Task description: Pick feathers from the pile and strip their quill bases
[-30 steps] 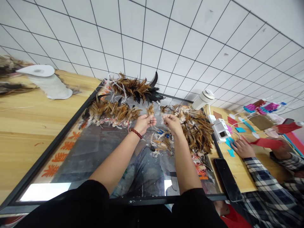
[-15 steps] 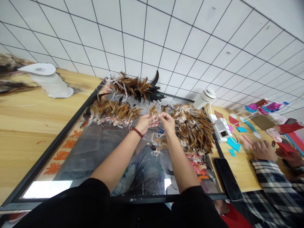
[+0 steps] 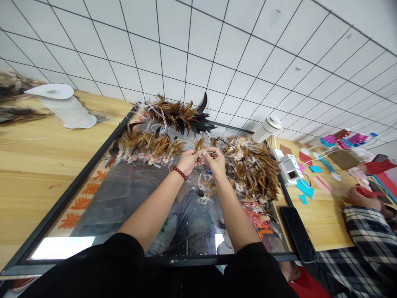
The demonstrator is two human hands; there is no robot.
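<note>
My left hand, with a red bead bracelet at its wrist, pinches a small brown feather whose tip points up toward the wall. My right hand has its fingers closed at the pale base of that feather, touching the left fingertips; whether it grips the feather too is hidden. Right of my right hand lies a big heap of brown feathers. A row of feather bunches stretches out left of my hands. Blue-handled snips lie partly covered below my right hand.
A dark-framed glass panel lies beneath the work. Behind are a feather strip and a white bottle. To the right are a power strip, a phone and a co-worker's plaid sleeve. A ribbon roll sits left.
My right hand has shifted slightly left, its fingers closer to my left hand at the feather's base. The co-worker's hands have drawn together and moved right around red material.
</note>
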